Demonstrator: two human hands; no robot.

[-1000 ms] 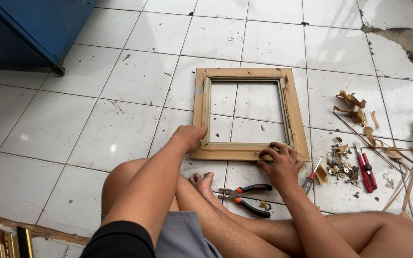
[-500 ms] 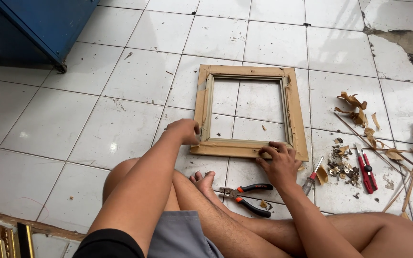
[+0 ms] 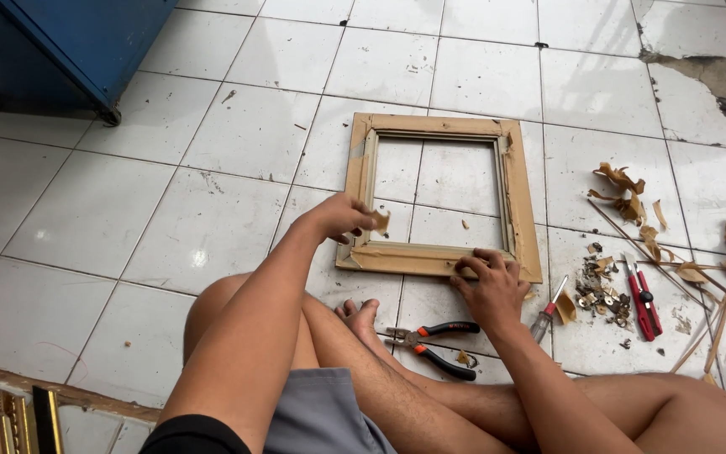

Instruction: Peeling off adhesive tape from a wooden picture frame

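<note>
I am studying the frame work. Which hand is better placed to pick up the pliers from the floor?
Probably the right hand: it rests on the wooden frame's near rail, just above the pliers. The left hand holds a small scrap and is farther away.

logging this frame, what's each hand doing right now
left hand: closed, pinching a small brown paper scrap
right hand: fingers curled, pressing on the wooden frame

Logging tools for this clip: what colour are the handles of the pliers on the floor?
Black with orange-red trim, on the pliers, clearest in the head view.
</note>
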